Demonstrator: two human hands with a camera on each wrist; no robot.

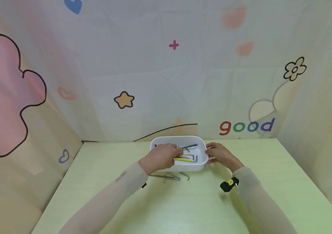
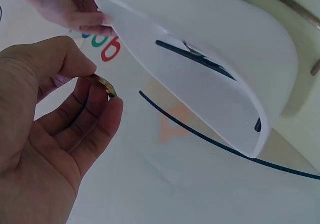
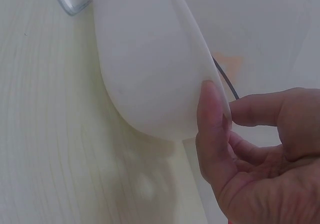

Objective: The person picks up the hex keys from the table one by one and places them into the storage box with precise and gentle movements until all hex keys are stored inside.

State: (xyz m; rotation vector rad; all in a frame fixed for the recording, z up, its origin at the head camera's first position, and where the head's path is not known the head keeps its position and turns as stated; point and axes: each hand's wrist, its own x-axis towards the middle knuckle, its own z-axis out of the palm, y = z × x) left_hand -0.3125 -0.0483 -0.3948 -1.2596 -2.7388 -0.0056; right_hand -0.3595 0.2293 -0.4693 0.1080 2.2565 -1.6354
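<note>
A white tray (image 1: 177, 168) (image 2: 210, 26) (image 3: 145, 58) holds several metal hex keys, among them a dark one (image 1: 191, 146) and one with a yellow section (image 1: 183, 160). Over its left part, my left hand (image 1: 160, 158) (image 2: 50, 124) pinches a small brass-coloured piece (image 2: 103, 83) between thumb and fingertips; its full length cannot be made out. My right hand (image 1: 223, 156) (image 3: 265, 159) grips the tray's right end, thumb and fingers on either side of the rim. The left hand and forearm hide part of the tray's contents in the head view.
In front of the tray, several loose hex keys lie on the pale table (image 1: 201, 208), including a short bent one (image 1: 185, 175) and a crossed group (image 1: 172, 176). A patterned curtain (image 1: 154, 65) stands behind. A black device (image 1: 228, 184) is at my right wrist.
</note>
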